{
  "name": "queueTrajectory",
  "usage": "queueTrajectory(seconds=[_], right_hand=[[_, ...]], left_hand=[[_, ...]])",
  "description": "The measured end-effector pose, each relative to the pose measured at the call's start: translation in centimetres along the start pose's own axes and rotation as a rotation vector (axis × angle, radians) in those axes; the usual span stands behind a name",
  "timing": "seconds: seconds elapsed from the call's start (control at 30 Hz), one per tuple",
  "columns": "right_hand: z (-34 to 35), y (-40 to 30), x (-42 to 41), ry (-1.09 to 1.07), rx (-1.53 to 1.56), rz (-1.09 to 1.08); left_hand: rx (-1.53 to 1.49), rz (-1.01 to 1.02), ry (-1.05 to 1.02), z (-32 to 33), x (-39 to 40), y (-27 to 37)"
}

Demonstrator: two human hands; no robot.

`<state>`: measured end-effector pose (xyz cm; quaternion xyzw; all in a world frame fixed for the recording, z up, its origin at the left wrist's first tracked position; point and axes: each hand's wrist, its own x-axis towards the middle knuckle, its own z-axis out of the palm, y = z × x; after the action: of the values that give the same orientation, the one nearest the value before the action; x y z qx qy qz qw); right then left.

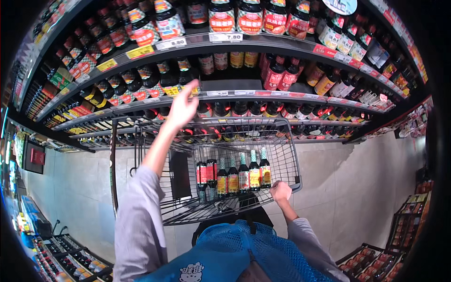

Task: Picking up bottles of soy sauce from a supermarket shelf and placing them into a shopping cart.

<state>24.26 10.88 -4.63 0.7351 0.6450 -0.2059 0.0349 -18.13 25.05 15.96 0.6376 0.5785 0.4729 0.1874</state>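
Observation:
My left hand (184,107) reaches over the cart to the middle shelf. Its fingertips are at a dark sauce bottle (188,75) with a checkered neck and a yellow label; whether they touch it is not clear. Below, my right hand (281,191) is closed at the near rim of a wire shopping cart (295,158). Inside the cart lie several dark bottles with yellow or pale labels, one being a yellow-labelled bottle (254,172). Beside them are two red-labelled bottles (211,172), turned the opposite way.
Shelves of bottled sauces curve across the far side, with price tags along the shelf edge (253,93). Red-labelled bottles (275,75) stand right of a gap on the middle shelf. Display racks (370,262) flank me behind, on the tiled floor (327,183).

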Motion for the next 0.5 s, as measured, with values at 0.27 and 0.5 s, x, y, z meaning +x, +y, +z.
queueTrajectory(seconds=[0.27, 0.5], right_hand=[[-0.5, -1.4, -0.7, 0.000, 0.090, -0.042], [0.2, 0.1, -0.9, 0.003, 0.094, 0.036]], left_hand=[[-0.176, -0.389, 0.186, 3.5, 19.8, -7.8], [-0.460, -0.279, 0.187, 7.8, 23.5, -9.3]])
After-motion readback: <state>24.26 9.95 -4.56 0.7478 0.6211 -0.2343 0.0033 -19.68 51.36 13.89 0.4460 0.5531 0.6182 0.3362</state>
